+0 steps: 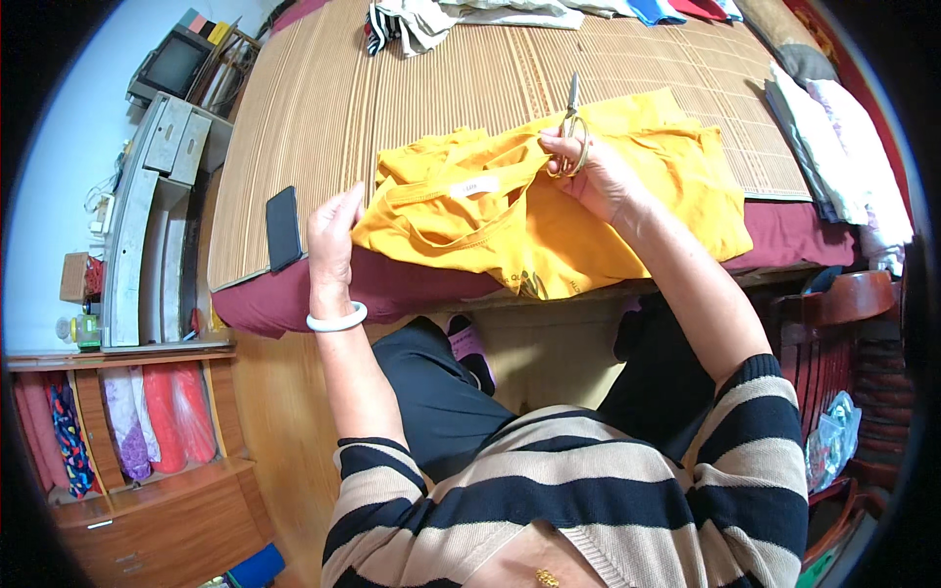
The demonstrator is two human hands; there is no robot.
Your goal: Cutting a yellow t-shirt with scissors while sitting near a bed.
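A yellow T-shirt (pixel 647 181) is spread over the near edge of the bed, its neck opening facing me and a white label (pixel 474 186) showing inside the collar. My left hand (pixel 333 235), a pale bangle (pixel 337 318) on its wrist, is closed at the shirt's left edge and pinches the cloth there. In my right hand (pixel 593 176) is a pair of scissors (pixel 573 98), blades pointing away from me and handle loops around the fingers. The same hand's fingertips rest at the right side of the collar; whether they also grip cloth is hard to tell.
A dark phone (pixel 283 228) lies on the bamboo mat (pixel 323 118) left of the shirt. Other clothes (pixel 421 22) are at the far edge, and folded garments (pixel 833 147) at the right. A wooden chair (pixel 833 304) stands at right, a grey cabinet (pixel 123 245) at left.
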